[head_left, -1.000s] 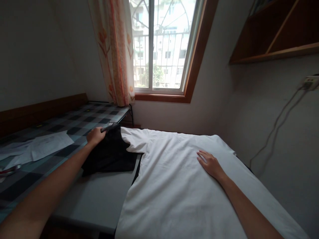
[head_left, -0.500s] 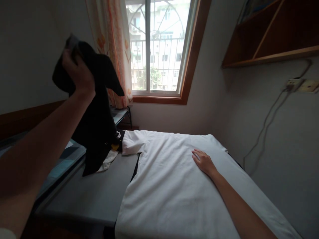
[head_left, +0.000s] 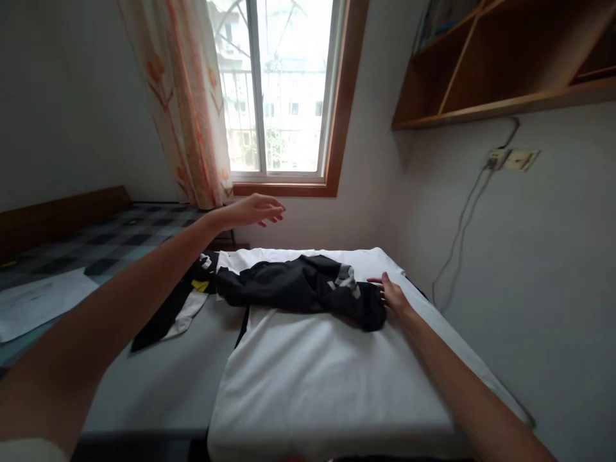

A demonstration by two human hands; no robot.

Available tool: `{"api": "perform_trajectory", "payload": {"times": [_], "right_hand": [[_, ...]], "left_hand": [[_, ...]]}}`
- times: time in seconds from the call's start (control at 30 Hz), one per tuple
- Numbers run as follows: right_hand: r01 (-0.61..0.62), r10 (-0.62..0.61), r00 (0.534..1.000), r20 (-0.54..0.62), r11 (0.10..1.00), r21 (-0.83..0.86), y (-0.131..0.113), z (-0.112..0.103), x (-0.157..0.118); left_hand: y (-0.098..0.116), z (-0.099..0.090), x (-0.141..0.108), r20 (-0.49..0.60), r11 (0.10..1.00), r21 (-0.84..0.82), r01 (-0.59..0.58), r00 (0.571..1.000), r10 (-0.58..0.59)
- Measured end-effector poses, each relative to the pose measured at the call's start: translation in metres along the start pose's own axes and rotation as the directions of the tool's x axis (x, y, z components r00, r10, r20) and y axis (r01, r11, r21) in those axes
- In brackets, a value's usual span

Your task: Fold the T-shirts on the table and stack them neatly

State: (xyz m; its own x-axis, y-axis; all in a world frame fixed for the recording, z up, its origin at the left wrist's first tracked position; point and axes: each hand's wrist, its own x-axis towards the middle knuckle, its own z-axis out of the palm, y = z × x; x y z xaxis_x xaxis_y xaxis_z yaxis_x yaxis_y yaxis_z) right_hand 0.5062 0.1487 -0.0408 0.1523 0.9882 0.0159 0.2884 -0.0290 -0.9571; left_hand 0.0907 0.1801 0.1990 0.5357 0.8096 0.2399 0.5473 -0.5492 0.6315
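A black garment (head_left: 289, 285) with grey and white patches lies bunched across the upper part of a white T-shirt (head_left: 312, 366), which is spread over the table. My left hand (head_left: 260, 209) hovers above the far side of the garment, its fingers loosely stretched and nothing in them. At the garment's right end is my right hand (head_left: 392, 294), fingers apart, by the dark cloth and over the white shirt. Whether its fingertips touch the black cloth, I cannot tell.
Left of the shirt, more dark clothing with a yellow patch (head_left: 200, 285) lies on the grey tabletop (head_left: 192, 378). A checkered bed (head_left: 96, 237) with a paper sheet (head_left: 43, 301) stands further left. A wooden shelf (head_left: 505, 102) and a hanging cable (head_left: 459, 231) are on the right wall.
The black garment, held up by my left hand before, now lies on the white T-shirt. My left hand has let go and moved right. The view has turned slightly left to right.
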Motion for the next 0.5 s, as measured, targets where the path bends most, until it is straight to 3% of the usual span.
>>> {"api": "perform_trajectory", "payload": {"times": [0.1,0.23,0.37,0.5], "right_hand": [[-0.064,0.063,0.997,-0.046,0.997,-0.034,0.004,-0.002,-0.005],[0.149,-0.157,0.987,-0.04,0.976,-0.157,0.004,0.008,-0.011],[0.195,-0.197,0.98,0.001,0.97,-0.148,0.0,0.016,-0.011],[0.217,-0.221,0.975,-0.021,0.967,-0.132,-0.001,0.02,-0.008]], "left_hand": [[-0.058,0.021,-0.007,0.057,0.979,0.181,0.089,0.993,-0.101],[-0.108,0.058,-0.021,0.107,0.938,0.318,0.137,0.978,-0.18],[-0.137,0.089,-0.037,0.103,0.897,0.386,0.215,0.956,-0.273],[-0.147,0.097,-0.048,0.019,0.909,0.349,0.228,0.968,-0.25]]}}
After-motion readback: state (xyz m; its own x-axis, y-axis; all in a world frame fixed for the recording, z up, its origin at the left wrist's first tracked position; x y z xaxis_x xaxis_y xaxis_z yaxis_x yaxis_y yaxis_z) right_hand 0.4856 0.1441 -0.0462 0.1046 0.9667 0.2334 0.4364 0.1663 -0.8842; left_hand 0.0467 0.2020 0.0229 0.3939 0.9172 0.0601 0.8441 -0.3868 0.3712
